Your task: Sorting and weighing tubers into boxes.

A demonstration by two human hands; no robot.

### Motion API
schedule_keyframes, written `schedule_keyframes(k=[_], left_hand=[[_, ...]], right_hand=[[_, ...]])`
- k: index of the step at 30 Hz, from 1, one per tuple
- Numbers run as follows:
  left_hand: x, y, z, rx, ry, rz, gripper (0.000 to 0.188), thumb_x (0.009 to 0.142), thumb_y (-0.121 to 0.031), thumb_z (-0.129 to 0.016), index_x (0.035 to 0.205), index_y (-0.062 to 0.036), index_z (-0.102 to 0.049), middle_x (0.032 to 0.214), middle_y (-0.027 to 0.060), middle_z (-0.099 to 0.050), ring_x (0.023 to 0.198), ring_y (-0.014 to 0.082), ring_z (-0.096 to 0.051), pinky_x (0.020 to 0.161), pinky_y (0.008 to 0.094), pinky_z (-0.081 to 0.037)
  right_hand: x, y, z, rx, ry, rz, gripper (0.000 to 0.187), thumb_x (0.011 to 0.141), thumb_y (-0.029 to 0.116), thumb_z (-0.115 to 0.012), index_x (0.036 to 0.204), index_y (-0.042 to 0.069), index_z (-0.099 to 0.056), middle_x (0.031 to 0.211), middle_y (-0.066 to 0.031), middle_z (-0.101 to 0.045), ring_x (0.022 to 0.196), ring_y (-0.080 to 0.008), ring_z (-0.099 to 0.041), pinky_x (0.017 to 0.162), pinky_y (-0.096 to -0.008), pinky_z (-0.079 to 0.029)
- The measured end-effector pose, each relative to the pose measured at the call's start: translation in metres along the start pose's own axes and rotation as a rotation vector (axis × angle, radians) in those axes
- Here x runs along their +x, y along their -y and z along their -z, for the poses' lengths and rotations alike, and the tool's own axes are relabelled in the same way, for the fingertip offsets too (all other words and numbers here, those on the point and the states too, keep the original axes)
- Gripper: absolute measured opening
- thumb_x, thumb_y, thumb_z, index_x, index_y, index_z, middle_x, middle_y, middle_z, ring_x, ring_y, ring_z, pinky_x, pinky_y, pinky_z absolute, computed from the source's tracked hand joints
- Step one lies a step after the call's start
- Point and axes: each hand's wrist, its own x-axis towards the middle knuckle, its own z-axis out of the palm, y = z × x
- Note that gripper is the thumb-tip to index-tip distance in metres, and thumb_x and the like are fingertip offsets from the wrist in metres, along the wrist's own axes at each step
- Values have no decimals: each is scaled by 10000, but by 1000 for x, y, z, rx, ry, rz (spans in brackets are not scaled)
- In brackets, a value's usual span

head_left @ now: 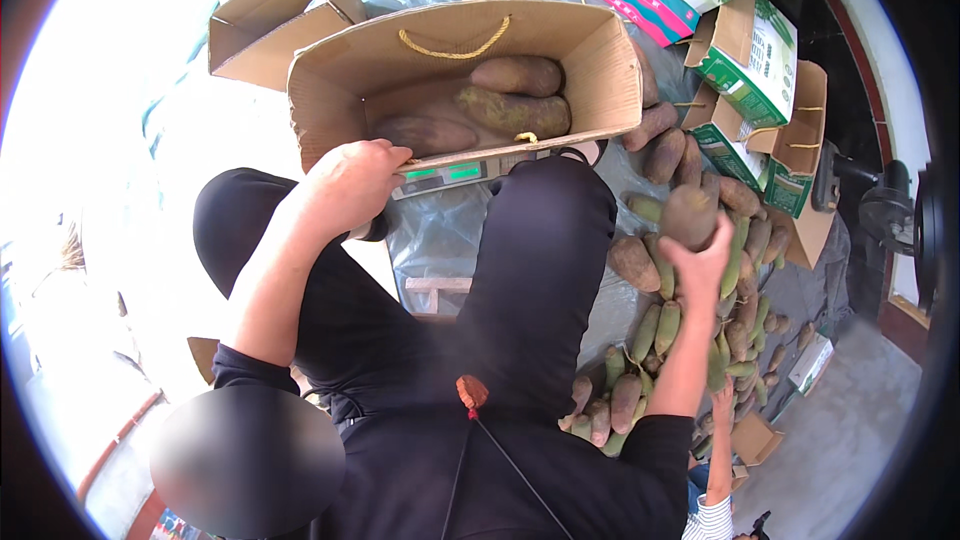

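A tall cardboard box (330, 50) with yellow rope handles stands open in front of me, with a few stout brownish and greenish radishes (515, 115) inside. My left hand (360, 175) grips the box's near rim, the fingertips curled over the edge. Off to the right, my right hand (703, 258) holds a muddy brown radish (688, 215) above a spread of similar ones, the fingers partly hidden behind it. Beneath the box's near side shows a scale (440, 177) with lit green displays.
Many green and brown radishes (668, 325) cover the ground to my right. Printed green-and-white cartons (755, 55) stand at the far right, near a black fan (893, 205). Another open carton (265, 35) is at the far left. Another person's arm (720, 440) reaches in at lower right.
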Motion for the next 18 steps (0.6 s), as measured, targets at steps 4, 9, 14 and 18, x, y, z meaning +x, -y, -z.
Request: schedule_keyframes(k=[4,9,14,18], left_hand=[[3,-3,5,72,98,26,322,837,-77,-553,1148,-10,-605,1048,175,-634,1006,329,-601,885,385,-482],[2,9,-5,157,68,-21,313,823,-69,-553,1127,-28,-617,1021,151,-645,970,306,-621,853,377,-499],[7,12,-8,185,75,-64,293,798,-36,-543,1077,-33,-632,967,144,-652,925,300,-636,813,382,-513],[8,10,-9,201,97,-65,217,795,-26,-539,990,-29,-635,919,151,-654,915,305,-636,795,384,-516]], right_hand=[[42,111,38,45,19,342,843,586,89,-817,1306,6,-385,1230,-143,-507,1119,-230,-526,961,-375,-435],[60,229,3,-21,277,709,804,588,110,-821,1279,24,-419,1202,-128,-533,1138,-240,-530,958,-385,-444],[64,268,-110,-397,540,918,723,548,257,-823,1152,29,-500,1120,-157,-600,1070,-305,-576,868,-416,-499],[59,277,-186,-671,811,840,698,545,229,-824,1123,2,-505,1104,-185,-597,1063,-334,-575,891,-398,-487]])
